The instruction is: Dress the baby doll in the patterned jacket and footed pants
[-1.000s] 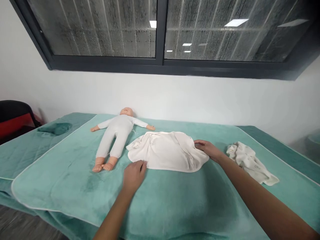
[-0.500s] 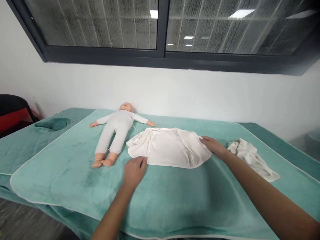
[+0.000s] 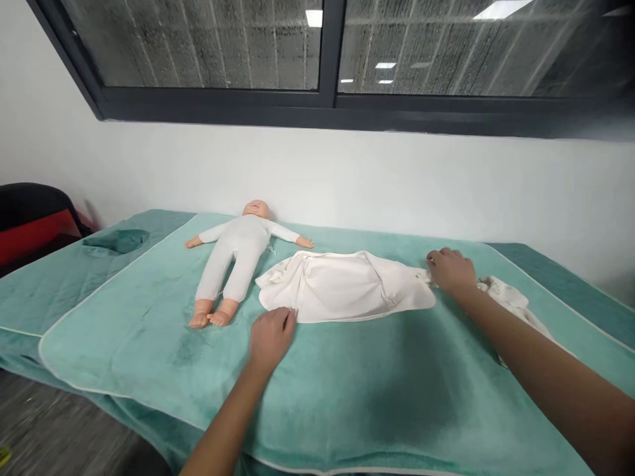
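Right hand (image 3: 451, 271) has moved rightward, holding the white garment (image 3: 342, 291).

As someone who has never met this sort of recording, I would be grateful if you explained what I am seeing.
There is no machine here: a camera worn on a person's head looks forward and down at that person's own bare hands. On a green cover lie a doll with a white body, a white garment, and a crumpled cloth partly hidden by the right forearm. The left hand touches the garment's near edge, while the right hand holds its right end.
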